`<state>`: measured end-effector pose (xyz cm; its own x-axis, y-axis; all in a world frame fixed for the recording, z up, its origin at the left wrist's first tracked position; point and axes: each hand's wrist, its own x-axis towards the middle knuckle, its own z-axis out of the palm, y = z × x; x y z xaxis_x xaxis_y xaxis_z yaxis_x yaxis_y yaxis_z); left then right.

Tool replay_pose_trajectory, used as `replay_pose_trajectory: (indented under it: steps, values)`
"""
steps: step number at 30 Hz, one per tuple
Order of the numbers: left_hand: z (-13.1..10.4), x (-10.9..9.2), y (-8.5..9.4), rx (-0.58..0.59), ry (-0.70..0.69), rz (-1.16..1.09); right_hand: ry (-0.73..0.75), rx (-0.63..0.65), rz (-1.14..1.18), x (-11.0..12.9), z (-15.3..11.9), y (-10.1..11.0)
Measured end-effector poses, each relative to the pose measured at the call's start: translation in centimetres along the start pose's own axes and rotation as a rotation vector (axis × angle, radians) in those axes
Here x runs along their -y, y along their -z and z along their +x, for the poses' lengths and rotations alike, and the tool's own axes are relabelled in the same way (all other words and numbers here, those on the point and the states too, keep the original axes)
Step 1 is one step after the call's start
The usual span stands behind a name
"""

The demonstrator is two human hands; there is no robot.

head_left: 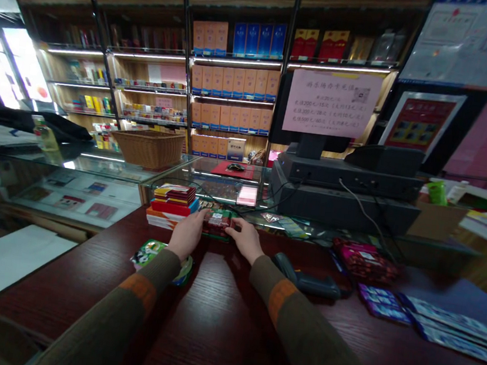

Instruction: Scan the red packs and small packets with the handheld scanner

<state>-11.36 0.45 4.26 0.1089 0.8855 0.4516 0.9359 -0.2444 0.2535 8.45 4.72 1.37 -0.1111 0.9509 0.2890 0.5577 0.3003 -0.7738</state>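
Now | left hand point(187, 233) and right hand point(245, 239) grip small red packet point(218, 221) by its ends | probably light, stiff, easy to hold

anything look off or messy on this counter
Nothing looks spilled or damaged. Both hands, left hand and right hand, grip a small dark red pack. The blue packets at the right lie fanned loosely, slightly askew.

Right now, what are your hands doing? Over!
Left hand and right hand both grip the small red pack. Stack of cartons left. Barcode scanner right.
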Motion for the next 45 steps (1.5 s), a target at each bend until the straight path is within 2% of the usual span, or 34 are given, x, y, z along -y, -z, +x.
replay_pose_trajectory:
  steps: [6, 22, 38, 45]
  values:
    - [0.0, 0.1, 0.6, -0.005, -0.013, 0.142, -0.007, -0.020, -0.060, 0.7, -0.2, -0.1]
    - [-0.2, 1.1, 0.0, 0.006, -0.039, 0.183, -0.006, -0.010, -0.061, 0.8, -0.4, -0.3]
    - [0.5, 1.5, 0.4, 0.036, -0.005, 0.250, -0.052, 0.004, -0.140, 1.9, -1.0, 0.0]
    - [0.2, 1.2, 0.9, 0.006, -0.028, 0.245, -0.032, -0.024, -0.125, 1.7, -1.1, 0.2]
